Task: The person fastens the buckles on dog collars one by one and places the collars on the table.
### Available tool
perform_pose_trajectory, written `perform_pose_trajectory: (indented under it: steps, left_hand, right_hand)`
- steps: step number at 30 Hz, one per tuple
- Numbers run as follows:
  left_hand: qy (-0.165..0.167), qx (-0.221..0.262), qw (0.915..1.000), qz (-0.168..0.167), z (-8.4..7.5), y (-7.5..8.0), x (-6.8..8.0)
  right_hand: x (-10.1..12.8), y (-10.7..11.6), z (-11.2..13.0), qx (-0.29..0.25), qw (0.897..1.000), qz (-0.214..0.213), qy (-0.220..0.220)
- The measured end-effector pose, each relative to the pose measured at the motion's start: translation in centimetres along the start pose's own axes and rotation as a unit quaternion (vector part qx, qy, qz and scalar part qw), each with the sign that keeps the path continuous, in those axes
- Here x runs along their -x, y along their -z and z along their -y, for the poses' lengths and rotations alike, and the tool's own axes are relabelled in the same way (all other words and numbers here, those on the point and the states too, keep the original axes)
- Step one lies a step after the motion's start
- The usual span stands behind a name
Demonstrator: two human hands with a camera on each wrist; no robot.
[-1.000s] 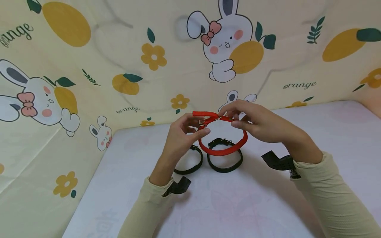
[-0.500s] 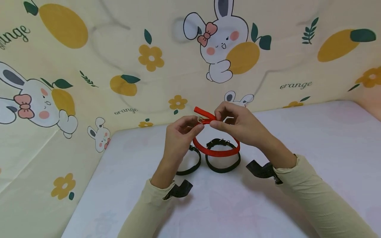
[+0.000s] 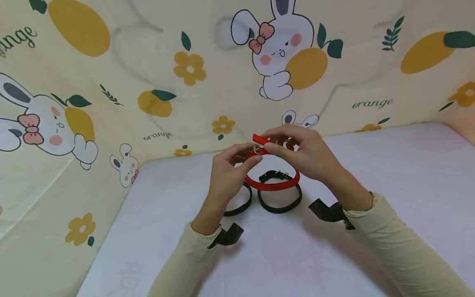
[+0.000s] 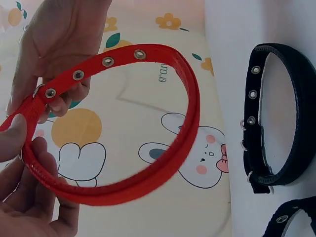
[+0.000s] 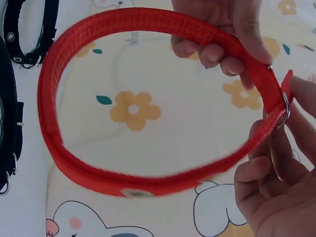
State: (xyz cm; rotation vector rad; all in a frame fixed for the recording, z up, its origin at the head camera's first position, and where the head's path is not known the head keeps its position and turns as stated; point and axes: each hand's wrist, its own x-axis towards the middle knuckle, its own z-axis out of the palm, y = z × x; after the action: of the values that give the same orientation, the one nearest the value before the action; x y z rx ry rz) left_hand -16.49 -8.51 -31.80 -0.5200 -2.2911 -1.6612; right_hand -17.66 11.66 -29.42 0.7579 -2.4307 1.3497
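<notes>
Both hands hold a red collar in the air above the white table. My left hand pinches it at the metal buckle. My right hand pinches the eyelet strap right beside the buckle, and the strap's short red tip sticks up between the hands. In the left wrist view the red collar forms a closed loop with metal eyelets along the top. In the right wrist view the red collar hangs to the left of both hands.
Two black collars lie on the table under the hands, one below the red loop and one behind the left wrist. A cloth wall with rabbits and oranges stands behind and to the left.
My right hand has moved left, close to the left hand. The red loop has become smaller, and the strap's free tip sits nearer the buckle.
</notes>
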Motion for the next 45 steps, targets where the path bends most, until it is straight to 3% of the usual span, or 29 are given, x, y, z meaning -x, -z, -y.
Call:
perform_pose_trajectory:
  steps: [7,22,28,37,45]
  left_hand:
    - [0.003,-0.04,0.9984,-0.039,-0.2,0.5,0.7]
    - [-0.014,-0.03,0.9977,-0.059,-0.5,-0.4,0.1]
    - [-0.014,-0.02,0.9987,-0.045,-0.2,-0.5,0.3]
    - [-0.002,-0.015,0.999,-0.042,-0.2,-0.3,0.3]
    - [0.028,-0.006,0.9987,-0.041,-0.3,-0.6,0.5]
  right_hand:
    - [-0.4,-0.5,0.1,0.006,1.0,0.004,0.019]
    - [-0.1,0.3,0.4,0.092,0.995,0.021,0.02]
    - [0.1,0.2,0.6,0.099,0.994,0.038,0.008]
    - [-0.1,-0.4,0.5,0.088,0.995,0.017,0.052]
    - [0.1,-0.5,0.2,0.07,0.997,0.004,0.032]
